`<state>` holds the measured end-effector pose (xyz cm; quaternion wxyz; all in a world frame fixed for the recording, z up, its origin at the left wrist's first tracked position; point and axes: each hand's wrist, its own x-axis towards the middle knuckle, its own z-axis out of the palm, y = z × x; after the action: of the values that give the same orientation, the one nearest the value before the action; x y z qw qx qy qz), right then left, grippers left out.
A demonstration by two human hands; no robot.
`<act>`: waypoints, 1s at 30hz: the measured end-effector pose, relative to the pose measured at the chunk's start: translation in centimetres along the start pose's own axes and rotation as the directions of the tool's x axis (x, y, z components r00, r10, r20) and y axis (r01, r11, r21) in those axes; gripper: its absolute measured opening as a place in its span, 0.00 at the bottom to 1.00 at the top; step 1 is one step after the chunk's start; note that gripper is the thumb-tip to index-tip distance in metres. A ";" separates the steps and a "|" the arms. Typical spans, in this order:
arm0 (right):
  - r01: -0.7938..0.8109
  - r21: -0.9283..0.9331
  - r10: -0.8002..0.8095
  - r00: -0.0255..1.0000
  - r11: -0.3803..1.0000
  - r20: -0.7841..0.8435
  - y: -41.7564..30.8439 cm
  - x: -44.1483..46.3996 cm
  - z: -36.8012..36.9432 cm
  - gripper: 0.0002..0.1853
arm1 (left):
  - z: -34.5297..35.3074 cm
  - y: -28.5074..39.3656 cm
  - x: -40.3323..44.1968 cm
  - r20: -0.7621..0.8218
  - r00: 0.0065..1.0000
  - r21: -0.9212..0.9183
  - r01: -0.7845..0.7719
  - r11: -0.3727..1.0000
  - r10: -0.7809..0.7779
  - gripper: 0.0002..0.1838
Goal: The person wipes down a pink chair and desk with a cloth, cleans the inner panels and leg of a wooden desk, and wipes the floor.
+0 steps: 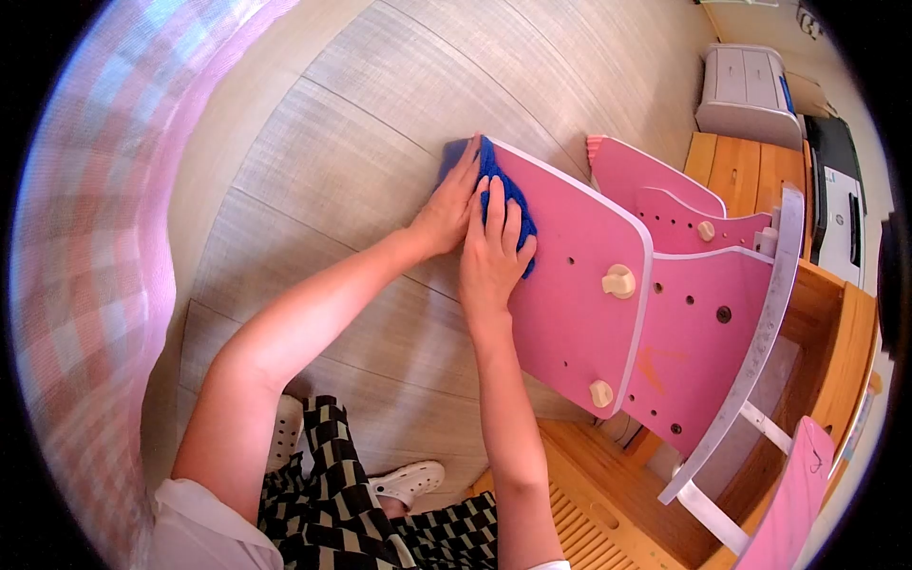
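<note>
A blue cloth (526, 220) is folded over the far edge of a pink panel (579, 313) of what looks like a child's chair. My right hand (496, 249) presses the cloth onto the panel's face, fingers bent over it. Along the edge, my left hand (446, 211) grips the cloth from the other side, its fingers close together and partly hidden. The panel carries cream knobs (618, 281) and small holes. Behind it stand more pink parts (703, 313) with a worn white edge strip (750, 370).
A wooden desk or shelf unit (841, 351) stands on the right, with a printer (841, 218) and a light storage box (746, 90). A checked curtain (104, 285) hangs at left. Pale plank flooring (332, 190) lies below, with my white clogs (418, 480) on it.
</note>
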<state>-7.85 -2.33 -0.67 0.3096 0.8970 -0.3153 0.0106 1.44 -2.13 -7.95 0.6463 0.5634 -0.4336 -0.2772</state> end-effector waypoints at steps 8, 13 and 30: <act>-0.007 0.058 0.005 0.999 0.998 0.032 -0.3 0.0 0.0 0.24 | 0.0 -0.8 -0.3 -0.015 1.000 0.080 -0.015 0.997 0.016 0.30; -0.004 0.064 0.001 0.999 0.998 0.045 -0.1 -0.5 -0.3 0.24 | 0.1 0.0 -0.9 -0.015 0.999 0.083 0.042 0.996 -0.041 0.31; -0.027 0.117 0.010 0.990 0.993 0.142 2.2 -5.6 -3.0 0.25 | 3.5 2.4 -6.5 0.110 0.976 0.016 0.188 0.982 -0.189 0.31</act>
<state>-13.13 1.13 1.76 0.2325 0.9093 -0.3437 -0.0314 -4.96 2.21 -7.32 0.5905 0.5874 -0.4144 -0.3669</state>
